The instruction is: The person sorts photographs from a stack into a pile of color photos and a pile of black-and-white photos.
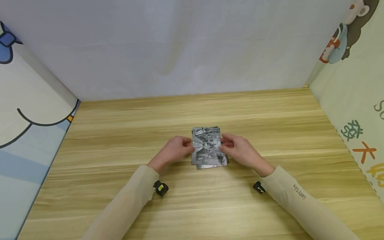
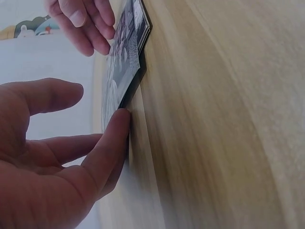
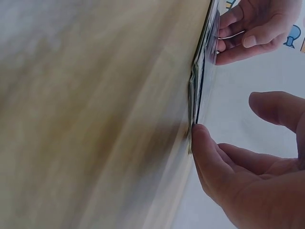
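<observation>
A small stack of black-and-white photo prints (image 1: pixel 206 146) lies flat on the table, its lower sheets poking out askew at the bottom and right. My left hand (image 1: pixel 177 149) rests by the stack's left side. In the left wrist view, a fingertip of the left hand (image 2: pixel 71 157) touches the stack's edge while another digit stays raised off it. Across from it, my right hand (image 1: pixel 240 150) is at the right side. The right wrist view shows a fingertip of the right hand (image 3: pixel 248 162) against the uneven sheet edges (image 3: pixel 196 90), with one digit held apart.
The wood-grain table (image 1: pixel 120 126) extends around the stack. A pale cloth wall (image 1: pixel 192 53) rises behind it, with printed panels (image 1: pixel 354 110) on the right and left (image 1: pixel 27 140). A small black camera (image 1: pixel 161 188) is worn at the left wrist, another (image 1: pixel 259 187) at the right.
</observation>
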Demonstrator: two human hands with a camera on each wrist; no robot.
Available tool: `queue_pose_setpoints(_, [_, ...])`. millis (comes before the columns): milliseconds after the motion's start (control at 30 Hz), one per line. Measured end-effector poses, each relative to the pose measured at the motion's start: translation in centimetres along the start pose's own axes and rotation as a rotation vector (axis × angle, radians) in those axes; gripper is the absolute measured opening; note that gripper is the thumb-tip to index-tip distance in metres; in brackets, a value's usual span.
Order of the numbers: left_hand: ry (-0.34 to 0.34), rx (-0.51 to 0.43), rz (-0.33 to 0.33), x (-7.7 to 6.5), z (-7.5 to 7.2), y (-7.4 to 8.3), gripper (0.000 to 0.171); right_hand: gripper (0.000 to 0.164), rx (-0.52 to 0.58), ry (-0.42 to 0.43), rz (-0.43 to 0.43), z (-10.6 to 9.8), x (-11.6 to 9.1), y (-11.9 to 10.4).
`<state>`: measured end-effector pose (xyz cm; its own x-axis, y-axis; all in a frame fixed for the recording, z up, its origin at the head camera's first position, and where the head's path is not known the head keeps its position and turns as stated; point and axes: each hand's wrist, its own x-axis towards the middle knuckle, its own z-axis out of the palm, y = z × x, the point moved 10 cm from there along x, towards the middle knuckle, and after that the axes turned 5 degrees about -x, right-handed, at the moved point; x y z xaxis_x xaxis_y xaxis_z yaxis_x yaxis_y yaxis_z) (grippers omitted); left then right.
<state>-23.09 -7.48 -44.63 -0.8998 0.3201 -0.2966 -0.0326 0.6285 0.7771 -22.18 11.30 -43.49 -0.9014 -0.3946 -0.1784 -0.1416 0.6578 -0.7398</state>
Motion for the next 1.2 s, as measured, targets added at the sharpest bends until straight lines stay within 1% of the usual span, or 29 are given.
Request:
queue_pose_setpoints(67, [0.002,0.0,-0.016,0.0,0.0,-0.1,0.017,0.06,-0.002,0.004,0.0,0.0,0.0,0.0])
queue_pose_setpoints(200, [0.001,0.006,-0.029,0.0,0.0,-0.1,0.038,0.06,0.001,0.008,-0.002,0.2,0.1,0.1])
queue_pose_setpoints(233, [-0.002,-0.001,-0.03,0.1,0.0,-0.2,0.04,0.06,0.001,0.01,-0.001,0.2,0.2,0.1])
queue_pose_setpoints(267, [-0.007,-0.001,-0.026,0.1,0.0,-0.1,0.039,0.06,0.002,0.01,0.0,0.2,0.3,0.1])
queue_pose_setpoints(367, [-0.025,-0.014,-0.004,0.4,0.0,-0.1,0.017,0.06,0.002,0.013,0.003,0.3,0.5,0.1])
queue_pose_setpoints(400, [-0.027,-0.014,0.006,0.5,0.0,-0.1,0.012,0.061,0.004,0.014,0.006,0.3,0.5,0.1])
queue_pose_setpoints(533, [-0.032,-0.021,0.031,0.8,-0.1,-0.2,0.015,0.061,0.013,0.03,0.017,0.2,0.8,0.1])
queue_pose_setpoints(600, [-0.026,-0.023,0.035,0.9,-0.2,-0.3,0.013,0.06,0.02,0.05,0.019,0.1,0.8,0.0])
queue_pose_setpoints(633, [-0.026,-0.029,0.034,1.0,-0.3,-0.4,0.016,0.06,0.023,0.062,0.019,0.0,0.9,0.0])
queue_pose_setpoints(767, [0.004,-0.053,0.019,1.0,-0.6,-0.7,0.038,0.057,0.053,0.101,0.03,-0.3,0.9,-0.2])
queue_pose_setpoints(867, [0.041,-0.067,0.011,0.8,-0.8,-0.9,0.047,0.057,0.083,0.115,0.047,-0.4,0.7,-0.1])
queue_pose_setpoints(1000, [0.081,-0.102,0.009,0.5,-1.1,-1.2,0.048,0.057,0.11,0.133,0.052,-0.5,0.7,-0.2])
queue_pose_setpoints(1200, [0.113,-0.168,0.022,0.1,-1.3,-1.4,0.05,0.056,0.156,0.156,0.04,-0.7,0.6,-0.2])
